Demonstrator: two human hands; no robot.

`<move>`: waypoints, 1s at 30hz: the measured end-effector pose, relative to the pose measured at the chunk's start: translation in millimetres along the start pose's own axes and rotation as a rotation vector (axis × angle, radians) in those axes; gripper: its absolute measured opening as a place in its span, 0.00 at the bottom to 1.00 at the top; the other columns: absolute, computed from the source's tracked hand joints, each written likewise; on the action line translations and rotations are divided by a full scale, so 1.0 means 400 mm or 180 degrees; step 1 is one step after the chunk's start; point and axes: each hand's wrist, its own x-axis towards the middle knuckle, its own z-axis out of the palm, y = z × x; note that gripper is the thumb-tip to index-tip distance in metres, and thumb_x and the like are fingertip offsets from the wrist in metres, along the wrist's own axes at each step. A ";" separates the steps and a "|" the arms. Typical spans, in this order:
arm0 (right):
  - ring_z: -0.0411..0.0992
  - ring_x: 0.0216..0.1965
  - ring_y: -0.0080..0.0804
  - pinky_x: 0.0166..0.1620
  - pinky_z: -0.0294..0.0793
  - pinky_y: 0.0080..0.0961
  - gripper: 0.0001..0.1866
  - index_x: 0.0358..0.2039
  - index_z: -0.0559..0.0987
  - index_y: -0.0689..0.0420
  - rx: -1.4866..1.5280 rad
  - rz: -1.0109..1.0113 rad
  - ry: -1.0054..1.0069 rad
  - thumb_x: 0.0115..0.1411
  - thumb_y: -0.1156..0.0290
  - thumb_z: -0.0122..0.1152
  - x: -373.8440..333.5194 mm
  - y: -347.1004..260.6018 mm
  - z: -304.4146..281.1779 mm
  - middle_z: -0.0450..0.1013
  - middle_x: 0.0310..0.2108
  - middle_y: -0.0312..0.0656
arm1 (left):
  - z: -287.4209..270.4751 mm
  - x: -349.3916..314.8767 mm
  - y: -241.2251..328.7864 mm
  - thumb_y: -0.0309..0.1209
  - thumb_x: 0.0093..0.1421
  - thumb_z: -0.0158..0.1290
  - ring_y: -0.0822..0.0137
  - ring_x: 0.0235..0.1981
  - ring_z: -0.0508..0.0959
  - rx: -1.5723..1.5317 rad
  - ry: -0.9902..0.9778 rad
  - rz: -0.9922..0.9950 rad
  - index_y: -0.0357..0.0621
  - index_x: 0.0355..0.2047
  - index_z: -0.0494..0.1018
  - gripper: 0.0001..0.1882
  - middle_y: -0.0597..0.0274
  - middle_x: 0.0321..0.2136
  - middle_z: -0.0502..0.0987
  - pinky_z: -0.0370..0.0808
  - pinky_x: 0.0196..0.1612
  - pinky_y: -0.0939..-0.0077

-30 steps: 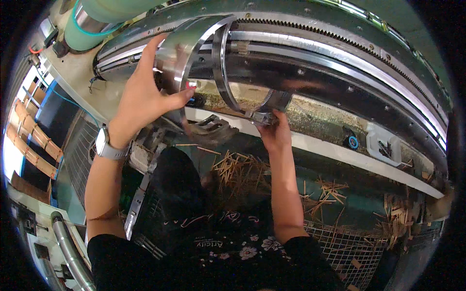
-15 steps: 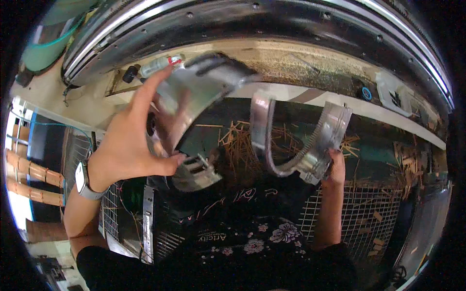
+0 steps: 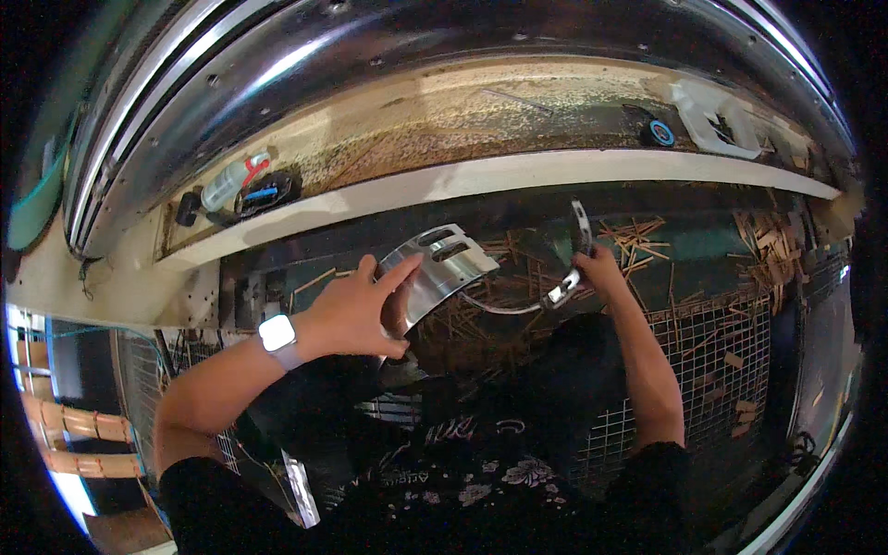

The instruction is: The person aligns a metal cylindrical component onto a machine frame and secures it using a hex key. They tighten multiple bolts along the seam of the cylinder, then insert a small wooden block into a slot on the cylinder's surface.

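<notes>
Background sticks [image 3: 638, 240] partly behind metal plate [image 3: 438, 287]

Small, blurred lettering [image 3: 407, 477] stands on the black shirt [image 3: 425, 518].

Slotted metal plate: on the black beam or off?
Off: the left hand holds the slotted metal plate, visibly apart from the black beam.

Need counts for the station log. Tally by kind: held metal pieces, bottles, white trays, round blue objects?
Slotted curved silver metal plate, in the left hand: 1
Narrow curved silver metal band, in the right hand: 1
Translucent bottle with red trim: 1
White plastic tray: 1
Round blue object: 1
Total: 5
</notes>
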 end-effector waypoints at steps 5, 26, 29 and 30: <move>0.75 0.35 0.48 0.38 0.74 0.39 0.27 0.35 0.73 0.67 -0.1683 -0.0805 0.0590 0.41 0.58 0.68 0.189 -0.068 0.065 0.74 0.30 0.55 | 0.114 0.176 -0.098 0.52 0.37 0.62 0.37 0.37 0.73 -0.0004 0.0040 -0.0354 0.62 0.65 0.39 0.59 0.36 0.45 0.62 0.73 0.41 0.56; 0.70 0.49 0.38 0.47 0.73 0.32 0.23 0.49 0.73 0.44 -0.3188 -0.1015 0.1242 0.51 0.55 0.54 0.563 0.023 0.310 0.70 0.50 0.38 | 0.371 0.759 -0.391 0.63 0.37 0.59 0.49 0.66 0.43 -0.0155 0.0550 -0.1242 0.46 0.65 0.42 0.62 0.48 0.65 0.42 0.45 0.65 0.57; 0.70 0.47 0.39 0.46 0.73 0.35 0.27 0.48 0.73 0.51 -0.3186 -0.1154 0.1332 0.49 0.51 0.59 0.544 0.044 0.285 0.70 0.49 0.44 | 0.339 0.784 -0.373 0.66 0.37 0.57 0.47 0.66 0.39 -0.0325 0.0124 -0.0894 0.45 0.65 0.39 0.64 0.46 0.65 0.39 0.40 0.66 0.55; 0.70 0.47 0.40 0.46 0.73 0.35 0.28 0.47 0.73 0.53 -0.3367 -0.1093 0.1228 0.48 0.51 0.60 0.497 0.027 0.265 0.70 0.48 0.46 | 0.308 0.773 -0.339 0.66 0.38 0.57 0.47 0.66 0.40 -0.0285 0.0100 -0.0832 0.46 0.64 0.41 0.62 0.47 0.65 0.40 0.41 0.66 0.55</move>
